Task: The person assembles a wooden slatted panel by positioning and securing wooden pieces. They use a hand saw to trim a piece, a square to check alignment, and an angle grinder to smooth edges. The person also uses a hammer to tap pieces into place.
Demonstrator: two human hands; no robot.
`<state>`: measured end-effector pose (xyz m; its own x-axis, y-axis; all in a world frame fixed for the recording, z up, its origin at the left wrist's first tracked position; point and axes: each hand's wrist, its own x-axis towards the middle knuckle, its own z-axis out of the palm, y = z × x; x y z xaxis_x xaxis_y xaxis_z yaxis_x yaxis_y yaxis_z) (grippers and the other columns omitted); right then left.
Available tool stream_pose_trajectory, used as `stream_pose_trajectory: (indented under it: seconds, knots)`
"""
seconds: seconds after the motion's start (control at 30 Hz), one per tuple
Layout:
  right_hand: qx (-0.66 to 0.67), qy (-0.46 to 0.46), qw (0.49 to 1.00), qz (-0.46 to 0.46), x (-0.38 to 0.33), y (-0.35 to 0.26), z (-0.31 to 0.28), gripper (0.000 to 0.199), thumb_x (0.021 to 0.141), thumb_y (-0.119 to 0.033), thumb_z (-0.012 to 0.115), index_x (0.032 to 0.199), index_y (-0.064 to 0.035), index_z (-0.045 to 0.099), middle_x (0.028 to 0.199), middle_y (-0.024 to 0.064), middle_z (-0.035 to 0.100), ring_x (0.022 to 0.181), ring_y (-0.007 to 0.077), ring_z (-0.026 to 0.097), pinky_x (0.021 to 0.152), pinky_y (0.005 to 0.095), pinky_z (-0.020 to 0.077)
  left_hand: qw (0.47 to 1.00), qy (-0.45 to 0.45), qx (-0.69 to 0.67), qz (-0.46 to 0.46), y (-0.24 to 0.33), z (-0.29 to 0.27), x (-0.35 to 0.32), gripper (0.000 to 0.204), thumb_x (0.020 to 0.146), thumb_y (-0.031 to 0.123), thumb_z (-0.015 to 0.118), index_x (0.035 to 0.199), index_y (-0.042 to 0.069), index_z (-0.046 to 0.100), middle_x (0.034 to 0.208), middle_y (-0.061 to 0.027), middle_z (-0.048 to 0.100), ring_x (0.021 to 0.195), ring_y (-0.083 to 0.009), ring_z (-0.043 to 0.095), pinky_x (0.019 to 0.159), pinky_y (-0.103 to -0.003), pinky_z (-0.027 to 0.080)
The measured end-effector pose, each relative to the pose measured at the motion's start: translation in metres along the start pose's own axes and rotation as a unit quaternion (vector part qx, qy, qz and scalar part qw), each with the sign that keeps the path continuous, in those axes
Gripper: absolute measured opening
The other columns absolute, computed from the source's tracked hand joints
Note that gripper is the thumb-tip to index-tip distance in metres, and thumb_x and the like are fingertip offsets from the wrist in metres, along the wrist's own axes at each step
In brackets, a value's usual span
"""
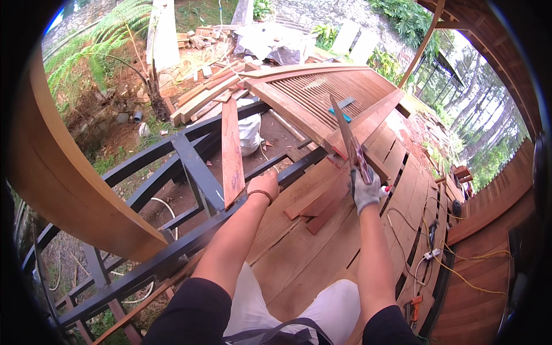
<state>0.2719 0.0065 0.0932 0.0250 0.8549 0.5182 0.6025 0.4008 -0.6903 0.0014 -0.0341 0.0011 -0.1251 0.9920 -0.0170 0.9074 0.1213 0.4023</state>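
Note:
My right hand (pixel 366 190), in a grey work glove, is closed around the handle of a handsaw (pixel 344 126). The saw's long tapered blade points up and away, in front of a louvered wooden panel (pixel 322 86). Just right of the glove shows a white bottle with a red tip (pixel 384 190). My bare left hand (pixel 264 185), a beaded bracelet at its wrist, is closed by the black metal frame (pixel 198 172); its fingertips are hidden. Left of it, a reddish plank (pixel 232 149) lies across that frame. Several short boards (pixel 319 207) lie between my hands.
A try square with a blue stock (pixel 340 109) rests on the panel. A curved wooden beam (pixel 75 172) fills the near left. Cords (pixel 428 253) and an orange-handled tool (pixel 413 307) lie on the right side of the plank deck (pixel 287 264). Stacked timber (pixel 207 100) stands beyond the frame.

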Motion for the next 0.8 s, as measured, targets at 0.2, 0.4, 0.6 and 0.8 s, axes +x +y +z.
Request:
stream_pose_trajectory:
  seconds: [0.2,0.4,0.6,0.8]
  knots:
    - [0.269,0.081,0.912,0.298,-0.201,-0.004,-0.094,0.021,0.093,-0.022,0.064,0.107,-0.0075,0.070,0.065,0.0020,0.059,0.049,0.0111,0.053,0.045,0.0260,0.0429,1.000,0.020,-0.016,-0.013,-0.008,0.024,0.019,0.038,0.091,0.030,0.062,0.117,0.002,0.059,0.098,-0.0223,0.072,0.090,-0.0355,0.072,0.078,-0.046,0.057]
    - [0.171,0.017,0.975,0.144,-0.008,0.004,0.006,0.018,0.095,-0.021,0.062,0.097,-0.0036,0.064,0.073,-0.0002,0.059,0.056,0.0100,0.052,0.050,0.0282,0.0413,1.000,-0.009,0.000,0.012,-0.007,0.018,0.017,0.045,0.089,0.036,0.067,0.120,0.006,0.056,0.104,-0.0193,0.071,0.097,-0.0349,0.070,0.081,-0.045,0.056]
    - [0.238,0.010,0.936,0.259,-0.163,0.006,-0.075,0.031,0.094,-0.036,0.065,0.096,-0.0059,0.069,0.066,0.0048,0.062,0.050,0.0130,0.057,0.046,0.0275,0.0436,1.000,-0.001,-0.004,-0.019,-0.022,0.006,0.004,0.052,0.089,0.039,0.068,0.127,0.006,0.056,0.104,-0.0194,0.072,0.096,-0.0337,0.071,0.081,-0.044,0.057]
    - [0.188,0.012,0.958,0.217,-0.107,0.017,-0.058,0.031,0.092,-0.036,0.066,0.096,-0.0049,0.068,0.065,0.0023,0.061,0.050,0.0108,0.054,0.046,0.0259,0.0406,1.000,0.001,-0.018,-0.006,-0.011,0.024,0.020,0.043,0.088,0.035,0.067,0.116,0.003,0.059,0.101,-0.0194,0.072,0.096,-0.0338,0.071,0.081,-0.044,0.057]
